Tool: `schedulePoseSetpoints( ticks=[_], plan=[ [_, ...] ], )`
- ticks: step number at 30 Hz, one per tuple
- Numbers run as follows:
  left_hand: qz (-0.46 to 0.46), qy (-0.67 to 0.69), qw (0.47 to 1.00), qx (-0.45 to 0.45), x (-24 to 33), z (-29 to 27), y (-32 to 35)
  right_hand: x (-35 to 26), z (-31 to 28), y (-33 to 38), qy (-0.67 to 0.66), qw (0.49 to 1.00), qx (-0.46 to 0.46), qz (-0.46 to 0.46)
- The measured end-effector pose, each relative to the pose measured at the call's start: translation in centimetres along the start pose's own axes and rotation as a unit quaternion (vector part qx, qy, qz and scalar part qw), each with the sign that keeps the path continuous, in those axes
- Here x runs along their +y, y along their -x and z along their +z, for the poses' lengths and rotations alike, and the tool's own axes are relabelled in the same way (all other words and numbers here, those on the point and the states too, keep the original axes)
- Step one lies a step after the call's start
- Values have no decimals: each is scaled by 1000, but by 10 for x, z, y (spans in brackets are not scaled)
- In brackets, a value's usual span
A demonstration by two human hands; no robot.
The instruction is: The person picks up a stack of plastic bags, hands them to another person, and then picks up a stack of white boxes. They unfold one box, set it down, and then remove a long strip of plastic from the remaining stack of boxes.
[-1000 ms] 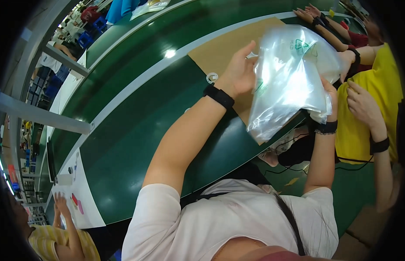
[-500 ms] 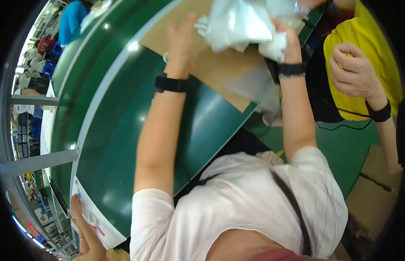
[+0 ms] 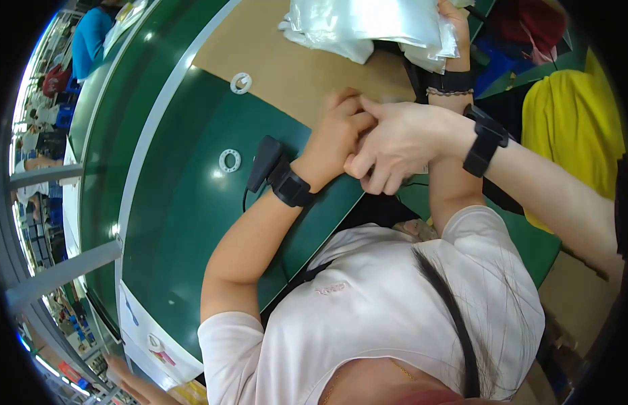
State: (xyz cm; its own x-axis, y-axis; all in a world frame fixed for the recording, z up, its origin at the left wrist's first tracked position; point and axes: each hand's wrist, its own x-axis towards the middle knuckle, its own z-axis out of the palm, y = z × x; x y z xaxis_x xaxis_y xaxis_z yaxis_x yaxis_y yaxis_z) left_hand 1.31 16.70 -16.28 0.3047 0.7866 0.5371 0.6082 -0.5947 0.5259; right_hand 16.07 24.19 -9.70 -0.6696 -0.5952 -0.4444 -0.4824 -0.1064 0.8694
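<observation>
My left hand is over the near edge of the brown cardboard sheet, fingers curled in against a co-worker's hand. Whatever lies between the two hands is hidden, and my fingertips are blurred. At the top, my right hand grips the right side of a bundle of clear plastic bags. A white ring lies at the cardboard's left edge. Nearer to me, a second white ring rests on the green table, beside a black wedge-shaped piece by my left wrist.
The green table has a pale rim and a grey metal post at its left. A printed sheet lies at the lower left, near another person's arm. The co-worker's forearm crosses over my right arm.
My left hand has come back toward me and right, meeting the co-worker's hand, which has reached in from the right. The bags have shifted up and left. The second ring has come into view.
</observation>
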Motion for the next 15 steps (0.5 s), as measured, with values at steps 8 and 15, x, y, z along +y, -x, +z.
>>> schedulePoseSetpoints(
  ticks=[8,15],
  plan=[
    [-229,176,953,88,18,-8,-30,9,-53,18,-244,965,-81,-56],
    [-253,215,938,99,48,-11,-44,44,-106,116,59,950,-193,237]
  ],
)
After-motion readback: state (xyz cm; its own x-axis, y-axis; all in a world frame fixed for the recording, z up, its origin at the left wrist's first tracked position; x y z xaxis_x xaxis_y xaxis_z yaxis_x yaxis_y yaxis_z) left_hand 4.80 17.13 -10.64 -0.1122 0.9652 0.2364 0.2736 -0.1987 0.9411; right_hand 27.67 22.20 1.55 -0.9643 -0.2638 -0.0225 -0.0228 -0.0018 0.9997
